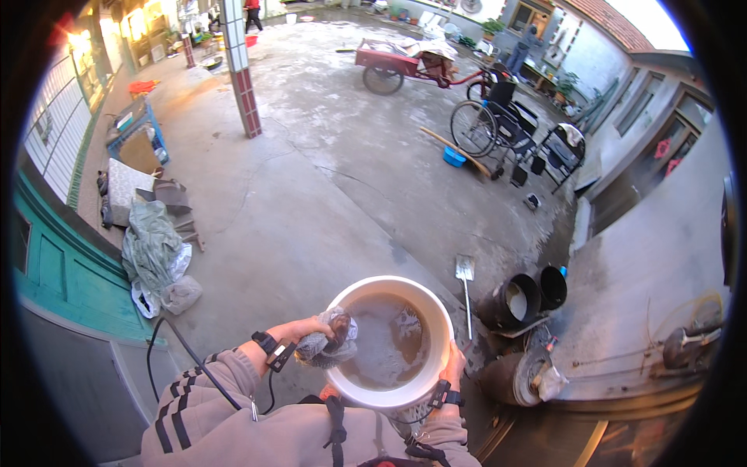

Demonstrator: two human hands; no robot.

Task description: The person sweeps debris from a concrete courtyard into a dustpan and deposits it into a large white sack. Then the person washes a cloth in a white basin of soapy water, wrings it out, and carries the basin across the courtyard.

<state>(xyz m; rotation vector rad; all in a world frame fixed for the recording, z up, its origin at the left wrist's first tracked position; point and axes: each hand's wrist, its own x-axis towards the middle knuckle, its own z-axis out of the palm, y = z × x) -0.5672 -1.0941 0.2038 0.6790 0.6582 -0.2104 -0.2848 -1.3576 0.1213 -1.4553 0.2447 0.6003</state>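
A large white plastic basin [446, 315] of murky, foamy water [379, 344] is in front of my body. My left hand [312, 328] grips a bunched grey and dark cloth bundle [330, 344] at the basin's left rim. Part of the bundle hangs outside that rim. On the other side, my right hand [453, 366] holds the basin's right edge, its fingers partly hidden by the wall. Both wrists carry strapped devices with cables.
A metal shovel [465, 269] and black buckets [513, 300] stand right of the basin. Plastic sheeting [154, 233] lies by the green door [76, 274] at left. A tiled pillar [242, 87], wheelchair [484, 125] and red cargo tricycle [388, 61] are farther off. Two people are in the background.
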